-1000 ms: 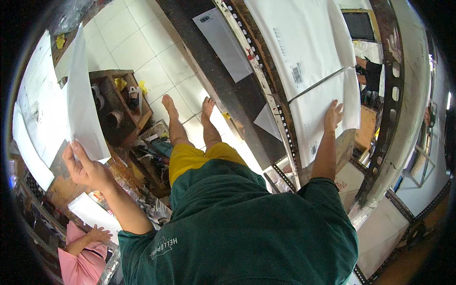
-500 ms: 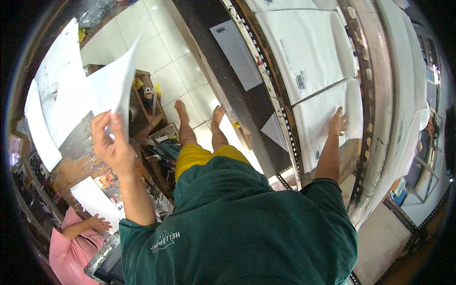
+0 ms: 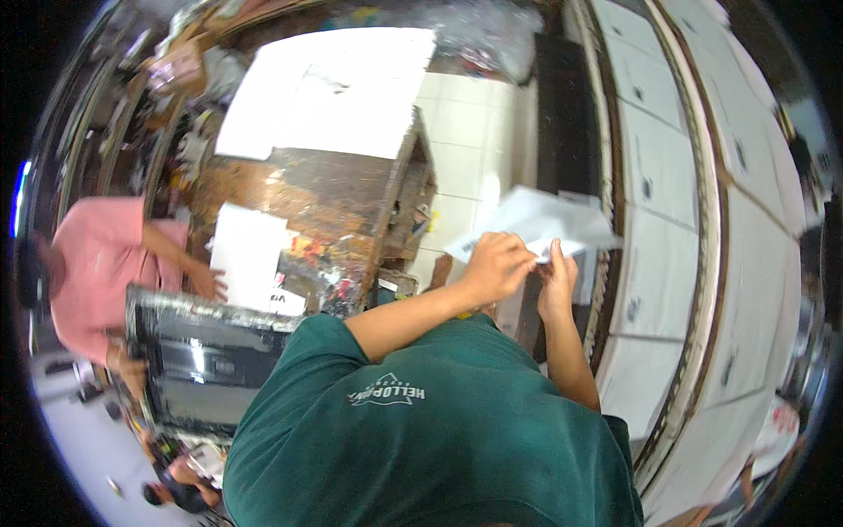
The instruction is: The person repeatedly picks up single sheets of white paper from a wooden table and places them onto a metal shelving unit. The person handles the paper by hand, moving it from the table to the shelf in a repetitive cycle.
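In front of my body, above the gap between the table and the rack, I hold a thin white sheet (image 3: pixel 549 215) by its near edge. It is bent and a little blurred. My left hand (image 3: pixel 499 266) pinches that edge with closed fingers. Just beside it, my right hand (image 3: pixel 559 279) grips the same edge, its thumb pointing up. Close to the right hand, a long rack carries white sheets (image 3: pixel 654 167) with small dark prints, laid edge to edge.
A paint-stained wooden table (image 3: pixel 329 189) bears a large white sheet (image 3: pixel 351 92) and a smaller paper stack (image 3: pixel 241 255). At left, a person in pink (image 3: pixel 110 263) touches a dark framed screen (image 3: pixel 206 364). A dark ledge (image 3: pixel 566 114) borders the rack; pale floor tiles (image 3: pixel 457 132) lie between.
My view has turned. My left hand, earlier raised at left with a white sheet, is now in front of me. My right hand has left the rack's sheet and joined it.
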Demonstrator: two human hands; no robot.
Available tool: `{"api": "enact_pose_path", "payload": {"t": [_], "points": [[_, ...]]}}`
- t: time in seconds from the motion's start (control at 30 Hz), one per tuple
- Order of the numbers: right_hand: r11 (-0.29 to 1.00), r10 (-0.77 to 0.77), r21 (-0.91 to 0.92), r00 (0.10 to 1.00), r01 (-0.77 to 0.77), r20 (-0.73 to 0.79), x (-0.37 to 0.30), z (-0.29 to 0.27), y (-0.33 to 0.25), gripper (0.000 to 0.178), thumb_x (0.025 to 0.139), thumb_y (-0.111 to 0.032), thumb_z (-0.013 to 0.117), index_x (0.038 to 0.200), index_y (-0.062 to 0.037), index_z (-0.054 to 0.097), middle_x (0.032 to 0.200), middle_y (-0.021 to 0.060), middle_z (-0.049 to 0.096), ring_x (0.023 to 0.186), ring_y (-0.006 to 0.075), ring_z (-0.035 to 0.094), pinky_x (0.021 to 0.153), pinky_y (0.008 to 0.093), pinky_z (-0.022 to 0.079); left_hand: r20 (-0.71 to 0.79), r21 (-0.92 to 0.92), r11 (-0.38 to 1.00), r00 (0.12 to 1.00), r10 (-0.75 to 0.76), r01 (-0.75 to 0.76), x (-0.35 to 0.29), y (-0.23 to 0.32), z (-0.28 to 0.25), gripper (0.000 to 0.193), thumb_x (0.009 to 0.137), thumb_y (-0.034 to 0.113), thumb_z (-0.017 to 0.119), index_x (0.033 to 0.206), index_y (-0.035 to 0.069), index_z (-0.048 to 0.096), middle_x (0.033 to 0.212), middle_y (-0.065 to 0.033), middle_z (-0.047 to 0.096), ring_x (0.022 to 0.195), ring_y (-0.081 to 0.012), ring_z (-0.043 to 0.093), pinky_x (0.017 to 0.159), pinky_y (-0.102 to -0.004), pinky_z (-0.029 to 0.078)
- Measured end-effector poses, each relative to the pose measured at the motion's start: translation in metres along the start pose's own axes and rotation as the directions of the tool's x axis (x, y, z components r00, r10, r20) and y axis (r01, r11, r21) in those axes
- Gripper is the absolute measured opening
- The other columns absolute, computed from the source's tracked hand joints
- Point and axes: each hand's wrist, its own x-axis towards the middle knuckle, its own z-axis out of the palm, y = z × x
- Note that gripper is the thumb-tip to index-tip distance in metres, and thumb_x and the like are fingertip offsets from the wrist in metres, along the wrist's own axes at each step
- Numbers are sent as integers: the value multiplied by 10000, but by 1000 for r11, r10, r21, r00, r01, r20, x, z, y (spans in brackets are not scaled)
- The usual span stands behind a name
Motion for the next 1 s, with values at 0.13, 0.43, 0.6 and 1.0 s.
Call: {"api": "enact_pose_path", "payload": {"t": [0.13, 0.43, 0.6, 1.0], "points": [[999, -18, -43, 1000, 17, -26, 11, 13, 11, 180, 886, -242, 546, 950, -75, 521, 819, 12, 573, 693, 102, 542, 565, 254, 420, -47, 59, 998, 999, -5, 7, -16, -8, -5, 76, 743, 149, 619, 802, 106, 641, 782, -29, 546, 772, -216, 526, 727, -353, 366], [998, 4, -65, 1000, -5, -14, 42, 15, 16, 46, 865, -162, 517, 845, -126, 494, 737, -15, 517, 672, 109, 512, 611, 282, 432, -67, 89, 995, 997, 41, -35, -21, -33, -15, 117, 738, 184, 652, 822, 102, 653, 782, -32, 579, 749, -225, 556, 659, -351, 392], [997, -14, -78, 999, 12, -30, 49, 29, 5, 125, 866, -94, 492, 990, -89, 484, 855, 26, 542, 751, 125, 518, 628, 267, 443, 19, 109, 993, 999, 39, -41, -10, -31, -23, 222, 689, 231, 703, 858, 96, 653, 803, -45, 592, 753, -233, 565, 647, -352, 412], [736, -378, -625, 924, 259, -62, 42, -79, 46, 76, 826, -16, 521, 897, -44, 519, 749, 11, 534, 686, 101, 498, 646, 243, 406, 211, 249, 715, 683, -699, 654, -116, -208, -18, 431, 692, 404, 697, 970, 79, 643, 827, -133, 647, 779, -253, 625, 716, -349, 483]]}}
